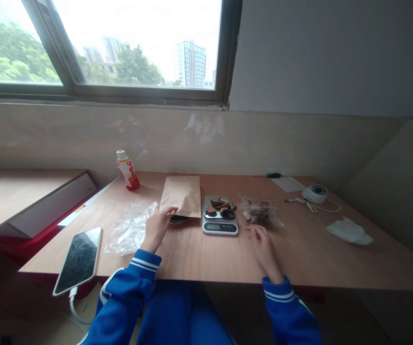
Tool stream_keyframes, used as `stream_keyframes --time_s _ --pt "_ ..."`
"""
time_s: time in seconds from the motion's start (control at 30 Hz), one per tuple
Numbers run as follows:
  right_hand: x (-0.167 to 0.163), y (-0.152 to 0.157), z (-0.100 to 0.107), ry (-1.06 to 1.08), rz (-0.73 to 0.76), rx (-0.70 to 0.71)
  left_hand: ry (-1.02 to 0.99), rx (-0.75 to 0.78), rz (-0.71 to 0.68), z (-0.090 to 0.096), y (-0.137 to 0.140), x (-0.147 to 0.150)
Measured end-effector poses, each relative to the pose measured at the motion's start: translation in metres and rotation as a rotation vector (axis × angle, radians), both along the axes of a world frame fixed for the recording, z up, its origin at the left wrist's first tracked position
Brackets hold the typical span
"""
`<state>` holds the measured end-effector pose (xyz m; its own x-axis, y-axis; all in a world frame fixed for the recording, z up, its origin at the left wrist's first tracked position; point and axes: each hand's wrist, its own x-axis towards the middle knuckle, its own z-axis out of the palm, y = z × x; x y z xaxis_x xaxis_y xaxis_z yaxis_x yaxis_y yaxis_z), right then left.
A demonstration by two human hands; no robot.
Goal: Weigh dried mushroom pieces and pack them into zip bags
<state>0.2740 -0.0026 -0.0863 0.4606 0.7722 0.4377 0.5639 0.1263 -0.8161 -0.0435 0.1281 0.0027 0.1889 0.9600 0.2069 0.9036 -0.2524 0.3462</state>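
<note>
A small kitchen scale [221, 227] stands on the table with dark, orange-edged dried slices [223, 207] piled on its metal plate. My left hand [157, 226] is at the lower left edge of a brown kraft paper bag [182, 195], fingers stretched over it; whether it touches the bag is hard to tell. A dark strip shows at the bag's near end. To the right of the scale lies a clear zip bag [262, 214] with more dried pieces inside. Just in front of that bag my right hand [262, 242] hovers, loosely bent and holding nothing.
Crumpled clear plastic bags [127, 235] lie beside my left hand. A phone [80, 261] with a cable overhangs the table's front left edge. Behind stands a red-and-white bottle [127, 171]. At right are a white dome camera [314, 193], a paper sheet [292, 184] and a white tissue [349, 232].
</note>
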Motion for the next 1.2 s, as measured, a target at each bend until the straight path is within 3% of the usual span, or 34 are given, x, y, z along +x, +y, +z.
stream_keyframes --time_s 0.1,0.17,0.3,0.37,0.5,0.7,0.77,0.83,0.9,0.97,1.07,1.1,1.2 --pt "0.000 0.000 0.001 0.002 0.005 0.004 -0.019 0.003 -0.149 -0.017 -0.002 -0.010" --pt "-0.001 0.000 0.000 0.007 0.003 0.003 -0.039 0.081 -0.164 -0.024 -0.007 -0.019" --pt "-0.001 -0.001 -0.001 0.014 -0.007 0.008 -0.011 0.296 0.202 -0.027 -0.018 -0.041" --pt "-0.001 -0.001 -0.001 0.014 0.002 0.004 0.038 0.226 0.318 -0.026 -0.020 -0.051" --pt "-0.002 -0.001 0.002 0.023 0.000 -0.008 0.141 -0.052 0.228 -0.025 -0.014 -0.064" --pt "-0.007 -0.004 0.013 0.029 -0.009 0.029 -0.031 -0.140 0.228 -0.016 -0.002 -0.070" --pt "-0.016 -0.010 0.024 0.079 -0.029 0.026 -0.128 -0.019 0.285 -0.003 -0.008 -0.067" --pt "-0.035 -0.018 0.043 0.165 -0.053 0.017 -0.264 0.237 0.334 0.017 -0.022 -0.056" --pt "-0.061 -0.023 0.069 0.244 0.001 0.013 -0.433 0.474 0.267 0.038 -0.043 -0.033" --pt "-0.091 -0.024 0.097 0.272 0.154 0.036 -0.598 0.506 0.055 0.053 -0.064 -0.002" --pt "-0.125 -0.016 0.127 0.299 0.331 0.029 -0.659 0.271 -0.326 0.055 -0.090 0.046" --pt "-0.131 -0.013 0.130 0.313 0.342 0.022 -0.687 0.210 -0.376 0.051 -0.095 0.058" --pt "-0.123 -0.008 0.123 0.414 0.308 -0.004 -0.825 0.115 -0.351 0.040 -0.101 0.072"
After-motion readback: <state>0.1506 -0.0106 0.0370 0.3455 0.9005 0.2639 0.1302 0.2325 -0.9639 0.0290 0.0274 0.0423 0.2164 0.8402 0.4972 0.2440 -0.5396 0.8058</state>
